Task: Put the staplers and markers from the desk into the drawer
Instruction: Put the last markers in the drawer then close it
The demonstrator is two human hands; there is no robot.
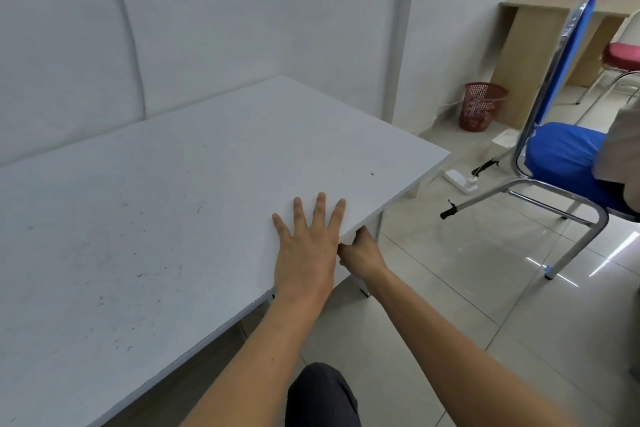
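My left hand (306, 250) lies flat, fingers spread, on the white desk (156, 218) nr its edge. Right hand (360, 256) reaches under that edge, fingers curled; can't tell what they grip. Drawer hidden.

A blue chair (568, 152) stands near a red wastebasket (480, 107).

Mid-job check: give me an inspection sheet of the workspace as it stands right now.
Surface: white desk, top bare apart from dark scuffs and specks.
Job's things: no staplers or markers seen; drawer hidden under the desk edge.
Clutter: nothing seen on the desk.
Grips: left hand flat, fingers spread on the desktop; right hand below the front edge, fingers hidden, grip cannot be judged.
Cables: white power strip on the floor with dark cords beside it.
Surroundings: blue chair, red wastebasket, wooden desk, tiled floor.
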